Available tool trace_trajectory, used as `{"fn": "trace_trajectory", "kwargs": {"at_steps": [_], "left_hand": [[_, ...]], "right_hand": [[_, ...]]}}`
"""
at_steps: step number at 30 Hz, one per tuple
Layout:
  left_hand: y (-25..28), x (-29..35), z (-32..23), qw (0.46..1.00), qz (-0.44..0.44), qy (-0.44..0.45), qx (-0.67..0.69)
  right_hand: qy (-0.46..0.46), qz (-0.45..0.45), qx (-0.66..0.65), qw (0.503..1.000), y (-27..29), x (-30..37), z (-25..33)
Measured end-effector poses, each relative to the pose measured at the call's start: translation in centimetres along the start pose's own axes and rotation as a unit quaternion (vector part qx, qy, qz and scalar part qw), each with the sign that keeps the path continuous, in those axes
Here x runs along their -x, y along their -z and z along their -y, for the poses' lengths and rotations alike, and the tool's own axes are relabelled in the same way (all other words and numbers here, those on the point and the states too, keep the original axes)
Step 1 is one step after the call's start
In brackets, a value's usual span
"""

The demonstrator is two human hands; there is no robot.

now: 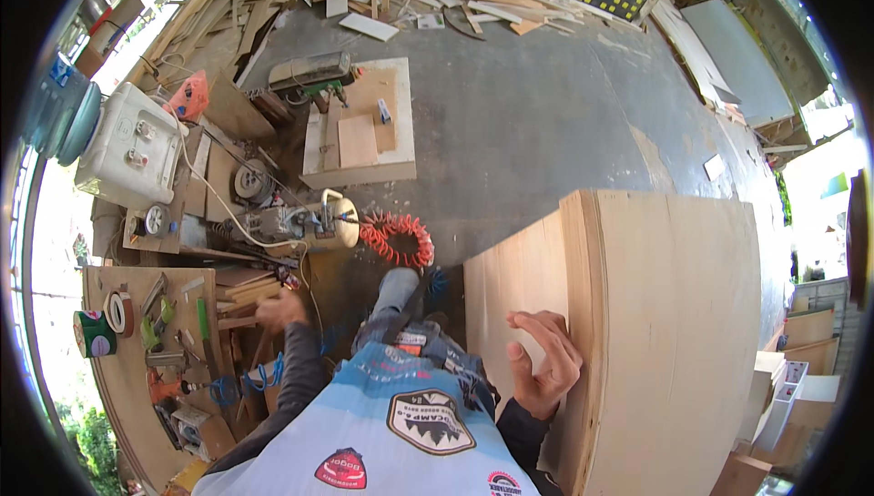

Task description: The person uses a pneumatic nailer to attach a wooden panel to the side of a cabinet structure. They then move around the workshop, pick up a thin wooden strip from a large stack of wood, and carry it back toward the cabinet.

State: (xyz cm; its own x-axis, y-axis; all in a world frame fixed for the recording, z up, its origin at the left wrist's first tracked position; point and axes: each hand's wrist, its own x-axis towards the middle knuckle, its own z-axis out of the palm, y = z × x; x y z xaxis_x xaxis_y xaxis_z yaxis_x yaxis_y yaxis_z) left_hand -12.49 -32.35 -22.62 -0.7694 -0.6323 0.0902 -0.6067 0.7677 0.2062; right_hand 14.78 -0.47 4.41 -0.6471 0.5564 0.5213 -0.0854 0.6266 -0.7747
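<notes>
My right hand [552, 361] is curled beside the front edge of a large pale plywood box [674, 314]. Between its thumb and fingers a pale patch [535, 349] shows, too indistinct to name. Over on the left, my left hand [280, 310] hangs near the edge of a wooden workbench [123, 387], smeared by motion, so its fingers cannot be read. Thin wood strips [250, 291] lie just behind it. An orange drill [166, 387] and a green-handled tool [202, 318] rest on the bench.
A red coiled air hose [399, 239] lies on the floor by an air compressor [339, 218]. Ahead stands a low white-topped box [405, 114] with boards and a nail gun [330, 94]. Scrap boards [373, 27] are heaped at the far side. A blue hose [255, 379] hangs by the bench.
</notes>
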Motion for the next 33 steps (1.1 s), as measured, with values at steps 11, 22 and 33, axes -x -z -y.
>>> {"fn": "trace_trajectory", "kwargs": {"at_steps": [11,22,33], "left_hand": [[-16.7,3.5,3.3,0.777,0.514,-0.334,0.144],[-26.8,-4.2,-13.9,0.642,0.627,-0.441,-0.009],[-29.6,-10.8,-37.0,0.607,0.681,-0.410,0.000]], "right_hand": [[0.029,-0.009,-0.056,0.998,0.3,-0.4,1.0],[0.082,-0.320,0.149,0.932,-0.2,-5.8,1.4],[-0.168,-0.481,0.472,0.719,-3.2,-7.7,1.6]]}}
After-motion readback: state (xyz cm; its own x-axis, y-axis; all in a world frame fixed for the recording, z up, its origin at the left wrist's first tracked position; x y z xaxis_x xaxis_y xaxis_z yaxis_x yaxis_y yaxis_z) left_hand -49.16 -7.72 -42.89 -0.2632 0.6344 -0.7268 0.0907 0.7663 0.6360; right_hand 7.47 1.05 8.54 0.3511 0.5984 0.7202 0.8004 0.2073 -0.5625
